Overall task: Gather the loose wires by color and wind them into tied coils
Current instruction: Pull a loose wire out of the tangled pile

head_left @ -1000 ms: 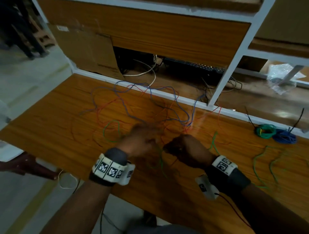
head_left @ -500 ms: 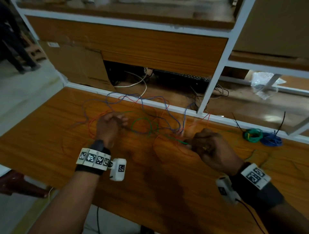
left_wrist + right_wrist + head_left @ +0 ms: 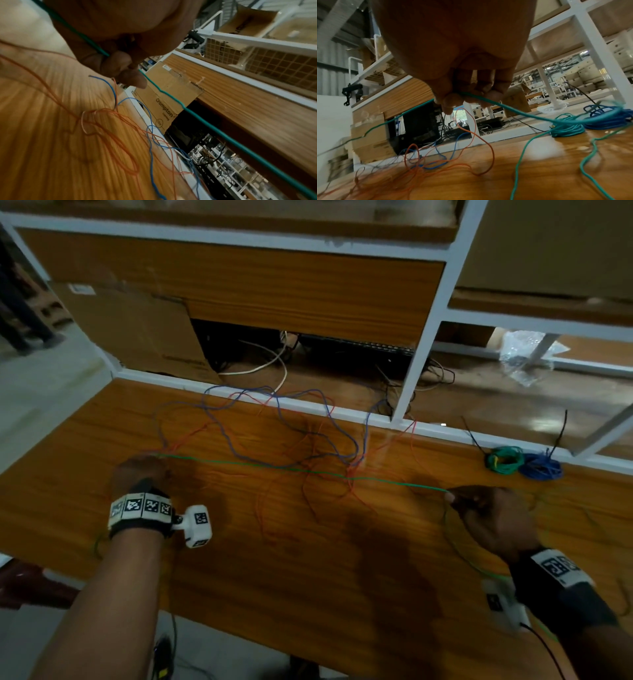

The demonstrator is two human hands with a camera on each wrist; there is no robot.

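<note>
A green wire (image 3: 308, 471) is stretched taut across the wooden table (image 3: 308, 577) between both hands. My left hand (image 3: 138, 474) pinches one end at the table's left (image 3: 120, 65); the wire (image 3: 205, 121) runs off to the lower right in the left wrist view. At the right, my right hand (image 3: 486, 515) pinches the wire (image 3: 488, 100), with the rest of it trailing down over the table edge. Loose red wires (image 3: 308, 494) and blue wires (image 3: 274, 412) lie tangled under the stretched one. A tied green coil (image 3: 505, 459) and a tied blue coil (image 3: 541, 467) sit at the back right.
A white shelf frame (image 3: 421, 344) stands along the table's far edge, with a cardboard box (image 3: 137, 330) behind it at the left, dark equipment and cables in the opening, and a plastic bag (image 3: 527, 354) at the right. Floor lies to the left.
Both hands have moved apart, left hand leftward and right hand rightward and nearer. The green wire, looped between them before, is now pulled straight.
</note>
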